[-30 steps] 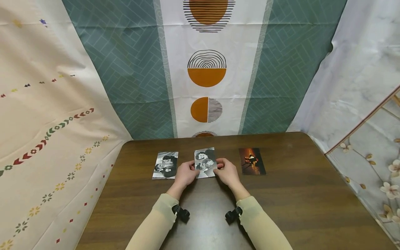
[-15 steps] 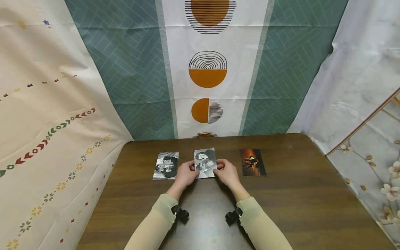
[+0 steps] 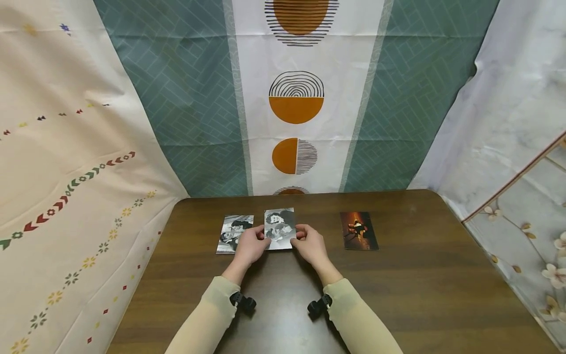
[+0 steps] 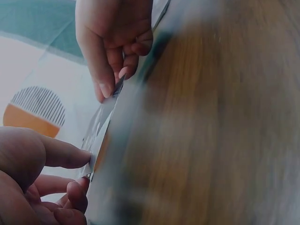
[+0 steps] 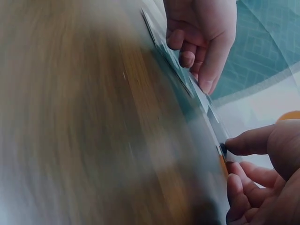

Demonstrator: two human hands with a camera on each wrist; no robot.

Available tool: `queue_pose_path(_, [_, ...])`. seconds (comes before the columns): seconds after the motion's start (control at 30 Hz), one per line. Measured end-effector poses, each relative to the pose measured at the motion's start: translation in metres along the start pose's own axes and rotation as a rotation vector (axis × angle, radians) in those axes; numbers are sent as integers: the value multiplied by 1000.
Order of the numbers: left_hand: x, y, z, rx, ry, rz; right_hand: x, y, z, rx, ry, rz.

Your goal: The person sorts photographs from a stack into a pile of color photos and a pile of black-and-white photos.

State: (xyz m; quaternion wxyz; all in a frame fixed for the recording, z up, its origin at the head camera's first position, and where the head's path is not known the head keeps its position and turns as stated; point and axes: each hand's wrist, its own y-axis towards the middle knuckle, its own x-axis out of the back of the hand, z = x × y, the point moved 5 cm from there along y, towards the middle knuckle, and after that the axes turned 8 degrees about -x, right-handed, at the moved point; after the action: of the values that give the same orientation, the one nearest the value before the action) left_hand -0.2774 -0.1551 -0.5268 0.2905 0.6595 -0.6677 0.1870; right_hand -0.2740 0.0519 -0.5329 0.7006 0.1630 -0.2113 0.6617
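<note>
middle photo (image 3: 279, 229) | pinched by left hand (image 3: 250, 245) and right hand (image 3: 310, 244) at side edges | long axis points away | touches left photo (image 3: 235, 234)

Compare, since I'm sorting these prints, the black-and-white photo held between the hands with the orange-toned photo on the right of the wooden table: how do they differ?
The black-and-white photo is pinched at its edges by the left hand and right hand; the orange-toned photo lies untouched. The first sits close beside another black-and-white print; the orange one lies apart. Both are upright rectangular prints on the dark wooden table.
</note>
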Motion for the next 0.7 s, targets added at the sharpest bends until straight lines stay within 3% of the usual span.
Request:
queue_pose_path(0.33, [41,-5,25,-5,18,-70,-39,-6,27,14,23,26])
queue_pose_path(0.7, [82,-17,57,56,26,-97,-84,-12,55,50,-26,63])
